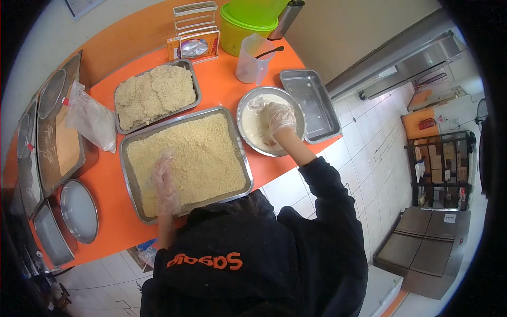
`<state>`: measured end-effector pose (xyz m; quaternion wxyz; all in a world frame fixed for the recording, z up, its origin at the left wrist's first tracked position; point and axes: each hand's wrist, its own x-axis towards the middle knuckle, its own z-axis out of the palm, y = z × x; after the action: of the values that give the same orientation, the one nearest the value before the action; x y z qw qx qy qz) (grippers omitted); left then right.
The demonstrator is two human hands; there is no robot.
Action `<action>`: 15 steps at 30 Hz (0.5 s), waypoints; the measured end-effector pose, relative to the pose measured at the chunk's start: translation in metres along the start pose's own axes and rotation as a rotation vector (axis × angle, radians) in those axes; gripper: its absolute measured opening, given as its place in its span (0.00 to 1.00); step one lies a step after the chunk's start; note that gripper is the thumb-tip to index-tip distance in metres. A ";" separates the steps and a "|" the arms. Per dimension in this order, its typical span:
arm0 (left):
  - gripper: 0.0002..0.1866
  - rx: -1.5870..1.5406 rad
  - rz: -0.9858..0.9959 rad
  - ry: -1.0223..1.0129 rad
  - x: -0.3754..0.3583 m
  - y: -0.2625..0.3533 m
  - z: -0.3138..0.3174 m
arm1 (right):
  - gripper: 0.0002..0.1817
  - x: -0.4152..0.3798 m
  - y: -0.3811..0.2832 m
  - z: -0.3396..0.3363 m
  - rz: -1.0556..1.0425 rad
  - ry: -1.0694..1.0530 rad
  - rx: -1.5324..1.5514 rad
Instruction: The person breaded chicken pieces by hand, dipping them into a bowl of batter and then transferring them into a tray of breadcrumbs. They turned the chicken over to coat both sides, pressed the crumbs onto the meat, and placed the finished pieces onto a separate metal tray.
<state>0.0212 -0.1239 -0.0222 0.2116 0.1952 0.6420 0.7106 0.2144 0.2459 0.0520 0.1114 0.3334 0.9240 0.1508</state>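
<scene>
My left hand (166, 182), in a clear plastic glove, rests on pale crumbs (206, 153) in a large metal tray (249, 174). Its fingers look stretched out, with nothing visible in them. My right hand (280, 117), gloved too, reaches into a round metal bowl (302, 119) of creamy white batter (253, 124). Its fingertips are hidden, so I cannot see what they hold. A pinkish piece shows in the batter below that hand. Behind the crumb tray, a smaller metal tray (198, 95) is heaped with crumb-coated pieces (156, 92).
An empty-looking metal tray (311, 105) stands right of the bowl. Behind are a plastic jug (251, 61), a green bucket (237, 34) and a wire rack (195, 18). A bag of white powder (92, 119), metal bins and a round pan (79, 211) sit left on the orange table (113, 232).
</scene>
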 end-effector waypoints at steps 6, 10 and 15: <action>0.20 -0.034 0.271 -0.091 -0.014 0.017 0.001 | 0.16 0.031 0.066 -0.022 0.059 -0.090 0.300; 0.20 0.174 0.097 -0.023 -0.013 0.033 0.000 | 0.11 0.006 0.102 -0.061 0.143 -0.058 0.963; 0.20 0.135 0.041 0.048 -0.013 0.053 0.022 | 0.19 -0.005 0.128 -0.061 0.035 -0.089 1.427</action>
<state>0.0415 -0.1174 0.0326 0.1676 0.2050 0.6893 0.6744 0.2737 0.3239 0.1538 -0.0984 0.3456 0.7865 -0.5023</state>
